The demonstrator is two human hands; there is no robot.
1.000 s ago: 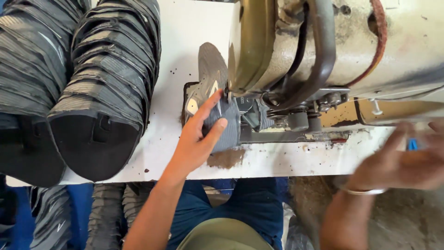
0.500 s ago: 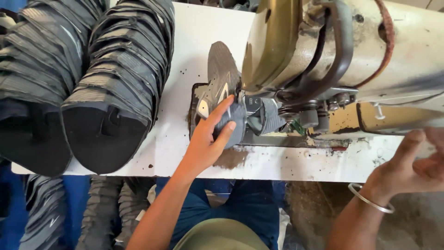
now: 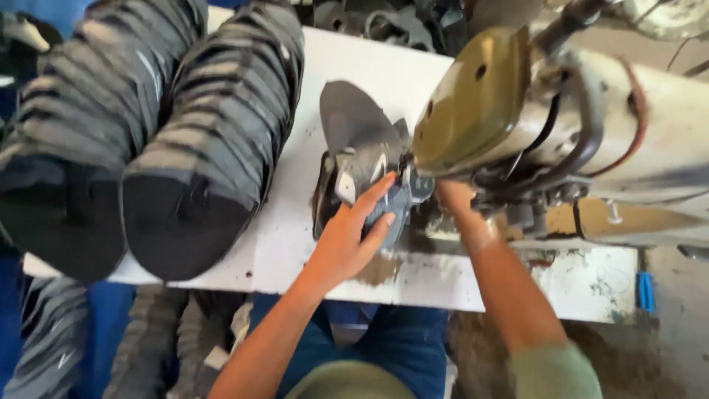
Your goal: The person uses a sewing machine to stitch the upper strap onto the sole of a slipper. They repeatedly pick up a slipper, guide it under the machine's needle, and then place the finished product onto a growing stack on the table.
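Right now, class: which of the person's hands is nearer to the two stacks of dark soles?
Left. The left hand lies on the shoe piece, just right of the stacks; the right hand is farther right, under the machine.

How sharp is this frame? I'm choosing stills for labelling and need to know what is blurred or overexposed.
Head view: motion blur smears the whole frame; the stacked soles streak, the left hand and right hand have soft edges, and the white table looks bright, near washed out.

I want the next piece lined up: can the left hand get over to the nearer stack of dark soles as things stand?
Probably yes. The left hand rests flat on the shoe piece at the sewing machine; only bare white table lies between it and the nearer stack.
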